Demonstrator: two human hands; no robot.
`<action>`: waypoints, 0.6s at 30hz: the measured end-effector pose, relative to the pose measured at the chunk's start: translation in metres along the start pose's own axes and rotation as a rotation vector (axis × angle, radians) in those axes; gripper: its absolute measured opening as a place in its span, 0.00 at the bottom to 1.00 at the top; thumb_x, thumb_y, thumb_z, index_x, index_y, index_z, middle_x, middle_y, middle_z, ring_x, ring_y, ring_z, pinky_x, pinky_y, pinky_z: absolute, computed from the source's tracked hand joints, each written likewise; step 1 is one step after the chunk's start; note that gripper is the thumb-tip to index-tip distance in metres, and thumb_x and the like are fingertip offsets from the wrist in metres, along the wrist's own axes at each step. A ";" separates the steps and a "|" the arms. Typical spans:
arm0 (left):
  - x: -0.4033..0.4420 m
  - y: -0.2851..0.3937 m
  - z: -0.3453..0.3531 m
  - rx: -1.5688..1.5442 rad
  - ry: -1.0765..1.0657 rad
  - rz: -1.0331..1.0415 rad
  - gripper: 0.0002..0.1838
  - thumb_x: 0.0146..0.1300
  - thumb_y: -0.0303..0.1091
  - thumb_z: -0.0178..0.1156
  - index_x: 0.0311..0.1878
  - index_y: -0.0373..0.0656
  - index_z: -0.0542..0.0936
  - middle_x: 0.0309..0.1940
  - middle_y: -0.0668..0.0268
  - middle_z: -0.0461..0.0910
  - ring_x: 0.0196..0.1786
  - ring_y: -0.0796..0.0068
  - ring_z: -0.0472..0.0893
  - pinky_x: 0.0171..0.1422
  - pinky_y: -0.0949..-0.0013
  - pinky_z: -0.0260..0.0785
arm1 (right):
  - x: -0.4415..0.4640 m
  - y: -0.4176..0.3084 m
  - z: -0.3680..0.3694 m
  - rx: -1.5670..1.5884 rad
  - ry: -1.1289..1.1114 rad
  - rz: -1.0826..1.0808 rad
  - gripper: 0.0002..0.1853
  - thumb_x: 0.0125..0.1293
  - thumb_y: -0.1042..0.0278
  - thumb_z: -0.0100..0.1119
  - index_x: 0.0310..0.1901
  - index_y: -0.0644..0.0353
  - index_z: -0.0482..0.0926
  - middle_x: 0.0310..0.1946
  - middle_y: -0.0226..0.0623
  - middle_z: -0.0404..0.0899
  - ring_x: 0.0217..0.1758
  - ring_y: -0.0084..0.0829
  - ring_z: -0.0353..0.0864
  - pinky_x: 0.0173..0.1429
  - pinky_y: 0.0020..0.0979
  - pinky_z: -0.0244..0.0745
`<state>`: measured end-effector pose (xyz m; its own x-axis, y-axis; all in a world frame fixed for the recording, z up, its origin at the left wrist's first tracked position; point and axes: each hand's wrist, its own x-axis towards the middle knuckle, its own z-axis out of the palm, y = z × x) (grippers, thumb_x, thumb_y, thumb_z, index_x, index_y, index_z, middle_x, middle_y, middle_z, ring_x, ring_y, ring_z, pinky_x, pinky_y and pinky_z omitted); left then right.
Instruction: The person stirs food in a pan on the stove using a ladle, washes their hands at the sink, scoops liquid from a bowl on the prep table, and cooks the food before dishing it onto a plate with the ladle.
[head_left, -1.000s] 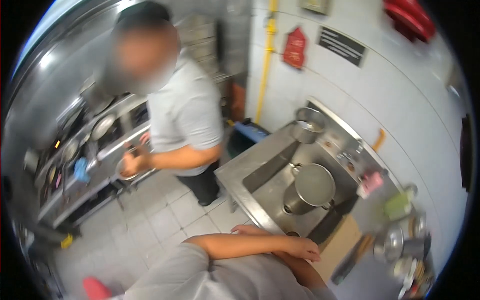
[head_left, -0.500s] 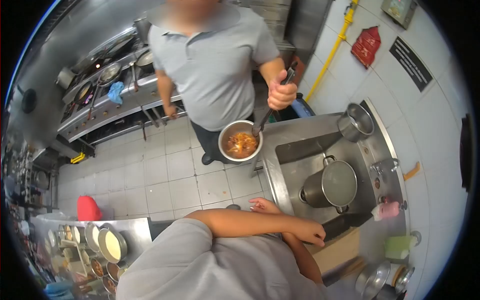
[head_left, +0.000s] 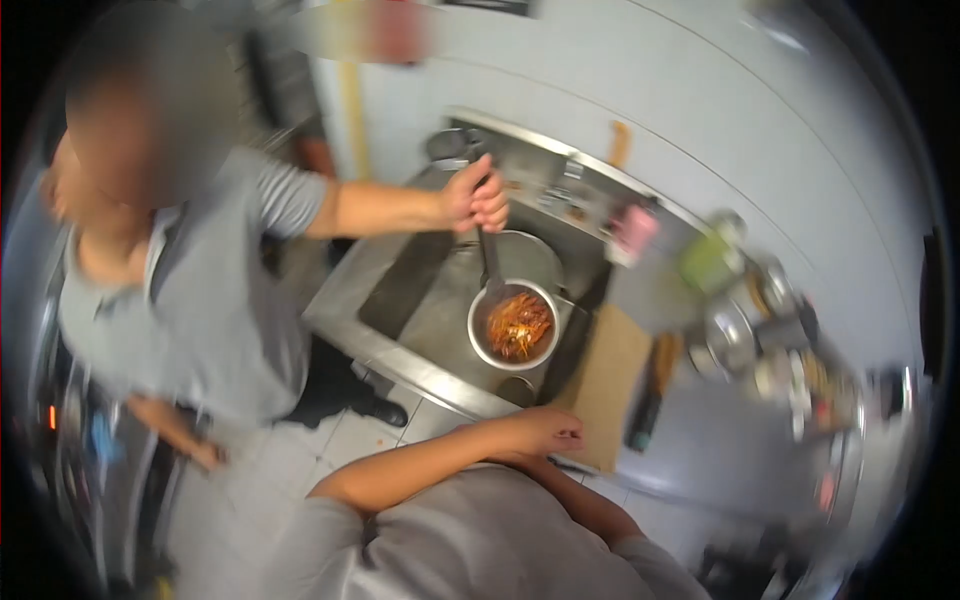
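Note:
My arms are crossed over my front. My left hand [head_left: 553, 432] lies at the right end of the crossed forearms, its fingers curled in and nothing visible in them. My right hand is hidden behind the left forearm. Beyond my arms, a co-worker's hand [head_left: 476, 197] grips a dark handle or tongs [head_left: 489, 262] joined to a round metal bowl [head_left: 475, 335]. Shredded orange-brown food [head_left: 520, 325] lies inside the bowl, which is held above the sink [head_left: 405, 350]. Partly behind it is a large pot [head_left: 540, 257].
The co-worker [head_left: 220, 320] stands at the left, beside the sink. Right of the sink are a tan board [head_left: 610, 385], a dark-bladed utensil [head_left: 645, 410], metal bowls [head_left: 730, 335], a green container [head_left: 712, 262] and a pink item [head_left: 632, 230]. A smaller pot [head_left: 447, 147] sits at the sink's far corner.
The view has swung right since half a second ago. The co-worker's bowl has moved from beside the sink to over it. My right hand's fingers, visible earlier, are now hidden.

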<state>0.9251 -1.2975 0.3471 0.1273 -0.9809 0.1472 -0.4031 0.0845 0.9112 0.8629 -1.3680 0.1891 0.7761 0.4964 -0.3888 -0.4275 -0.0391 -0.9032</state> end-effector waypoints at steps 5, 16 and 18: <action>-0.008 0.021 0.044 0.036 -0.227 0.065 0.14 0.71 0.43 0.61 0.44 0.40 0.83 0.40 0.56 0.84 0.45 0.59 0.83 0.51 0.59 0.75 | -0.035 0.066 0.046 -0.110 0.358 -0.116 0.21 0.70 0.61 0.65 0.60 0.62 0.78 0.42 0.33 0.81 0.47 0.27 0.80 0.52 0.31 0.76; -0.034 0.044 0.164 -0.159 -0.608 -0.085 0.15 0.71 0.41 0.63 0.52 0.40 0.84 0.44 0.62 0.86 0.47 0.70 0.83 0.54 0.66 0.75 | -0.121 0.179 0.157 -0.094 0.809 -0.151 0.21 0.69 0.57 0.64 0.56 0.63 0.81 0.43 0.38 0.83 0.48 0.32 0.82 0.53 0.34 0.76; -0.026 0.054 0.179 -0.157 -0.651 -0.078 0.14 0.73 0.39 0.62 0.53 0.40 0.83 0.46 0.65 0.85 0.47 0.74 0.83 0.54 0.68 0.75 | -0.132 0.195 0.162 -0.109 0.852 -0.170 0.21 0.69 0.56 0.64 0.56 0.63 0.81 0.43 0.39 0.84 0.48 0.33 0.82 0.53 0.34 0.76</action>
<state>0.7382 -1.2989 0.3239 -0.4419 -0.8863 -0.1384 -0.2717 -0.0148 0.9623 0.6022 -1.3010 0.0935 0.9260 -0.3126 -0.2119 -0.2620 -0.1278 -0.9566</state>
